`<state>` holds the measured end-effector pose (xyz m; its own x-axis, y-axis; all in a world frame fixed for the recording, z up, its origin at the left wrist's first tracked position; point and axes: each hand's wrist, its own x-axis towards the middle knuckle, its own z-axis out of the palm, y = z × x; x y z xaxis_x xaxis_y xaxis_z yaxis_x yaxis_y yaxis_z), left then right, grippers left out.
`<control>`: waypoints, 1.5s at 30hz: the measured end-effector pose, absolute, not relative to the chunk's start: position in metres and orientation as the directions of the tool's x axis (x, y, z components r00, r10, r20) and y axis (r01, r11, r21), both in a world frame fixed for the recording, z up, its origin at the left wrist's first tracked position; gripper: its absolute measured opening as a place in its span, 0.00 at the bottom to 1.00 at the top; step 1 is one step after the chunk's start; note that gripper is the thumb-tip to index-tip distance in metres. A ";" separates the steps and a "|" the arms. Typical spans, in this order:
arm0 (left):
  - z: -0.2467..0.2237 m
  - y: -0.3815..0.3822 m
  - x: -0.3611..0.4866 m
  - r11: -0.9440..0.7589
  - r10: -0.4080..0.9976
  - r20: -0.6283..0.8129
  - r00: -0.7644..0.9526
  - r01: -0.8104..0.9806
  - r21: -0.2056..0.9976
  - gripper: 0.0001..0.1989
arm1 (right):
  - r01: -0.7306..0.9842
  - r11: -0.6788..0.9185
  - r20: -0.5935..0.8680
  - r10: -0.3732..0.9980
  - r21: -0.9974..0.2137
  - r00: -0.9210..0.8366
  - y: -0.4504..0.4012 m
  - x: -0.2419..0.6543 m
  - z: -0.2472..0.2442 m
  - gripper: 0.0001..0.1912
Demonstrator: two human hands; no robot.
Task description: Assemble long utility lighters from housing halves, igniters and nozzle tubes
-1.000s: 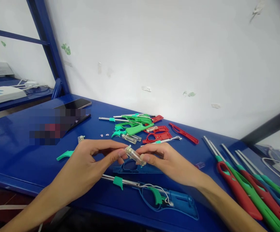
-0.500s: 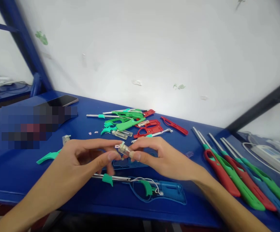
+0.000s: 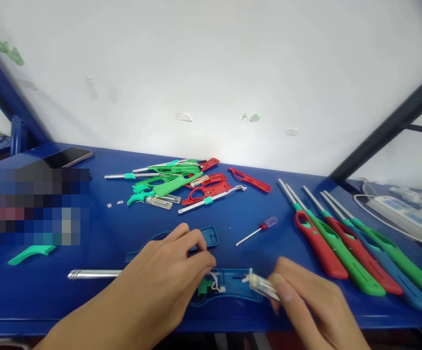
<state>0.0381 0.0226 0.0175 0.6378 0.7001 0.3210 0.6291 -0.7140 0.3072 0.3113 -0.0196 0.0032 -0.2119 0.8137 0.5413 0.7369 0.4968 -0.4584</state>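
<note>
My right hand [image 3: 305, 304] pinches a clear fuel cartridge [image 3: 263, 287] with a small pale pink piece at its tip, above the right end of an open blue lighter half [image 3: 238, 287]. Over the middle of that half lies my left hand [image 3: 167, 272], fingers bent and pressed together; what its fingertips hold, if anything, is hidden. White wires [image 3: 216, 282] and a green trigger show beside them. A metal tube [image 3: 94, 274] sticks out left of the hand. Behind, another blue half [image 3: 211, 236] is partly covered by my left hand.
Red and green lighter shells [image 3: 174, 182] are piled at the back. A screwdriver [image 3: 268, 223] rests right of centre. Several whole lighters [image 3: 323, 253] line the right side, near a power strip [image 3: 407, 211]. A phone [image 3: 68, 156] and a teal trigger [image 3: 32, 253] are at left.
My hands have moved apart. The cartridge has gone right and down in my right hand, over the blue half. My left hand has come down onto that half. The view has shifted right.
</note>
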 end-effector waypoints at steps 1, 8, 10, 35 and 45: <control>0.019 0.026 0.042 -0.719 0.695 0.278 0.663 0.637 0.278 0.13 | 0.720 0.499 0.514 0.827 -0.483 -0.228 -0.018 0.308 0.002 0.19; 0.027 0.038 0.046 -0.791 0.612 0.168 0.773 0.588 0.170 0.10 | 0.731 0.544 0.520 0.799 -0.413 -0.301 -0.009 0.294 0.006 0.25; 0.029 0.036 0.044 -0.788 0.616 0.143 0.775 0.603 0.123 0.11 | 0.757 0.540 0.539 0.787 -0.368 -0.300 -0.009 0.293 0.005 0.25; 0.023 0.018 0.051 -0.761 0.492 0.570 0.658 0.644 -0.086 0.28 | 0.728 0.509 0.455 0.839 -0.458 -0.300 -0.008 0.294 0.002 0.22; 0.010 0.007 0.045 -0.718 0.657 0.618 0.432 0.609 0.337 0.18 | 0.692 0.548 0.420 0.828 -0.470 -0.371 -0.005 0.272 0.000 0.20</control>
<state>0.0451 0.0070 0.0101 0.4316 0.6569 0.6183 0.6091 -0.7177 0.3374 0.2722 -0.0053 -0.0002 -0.3710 0.8283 0.4199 0.6920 0.5482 -0.4697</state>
